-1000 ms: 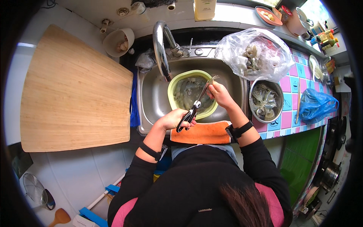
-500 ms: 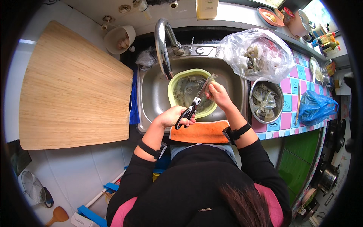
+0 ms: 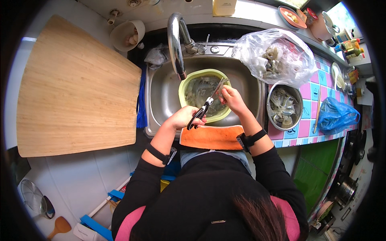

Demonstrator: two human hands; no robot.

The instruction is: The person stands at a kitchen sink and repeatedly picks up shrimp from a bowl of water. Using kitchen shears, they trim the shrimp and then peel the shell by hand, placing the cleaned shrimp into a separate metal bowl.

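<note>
At basin [image 3: 182,94], left hand [image 3: 185,117] grips scissors [image 3: 208,103]; right hand [image 3: 233,99] pinches shrimp [image 3: 224,82] beside blades [image 3: 217,88].

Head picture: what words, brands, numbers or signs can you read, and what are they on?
None reads clearly.
White box: print too small.
Bar on black top: marks too small.
Yellow container: label too small.
Bottles: labels blurred.
Armbands: marks too small.

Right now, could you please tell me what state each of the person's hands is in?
Left hand: closed, holding the black-handled scissors.
Right hand: closed, pinching a shrimp beside the scissor blades.
</note>
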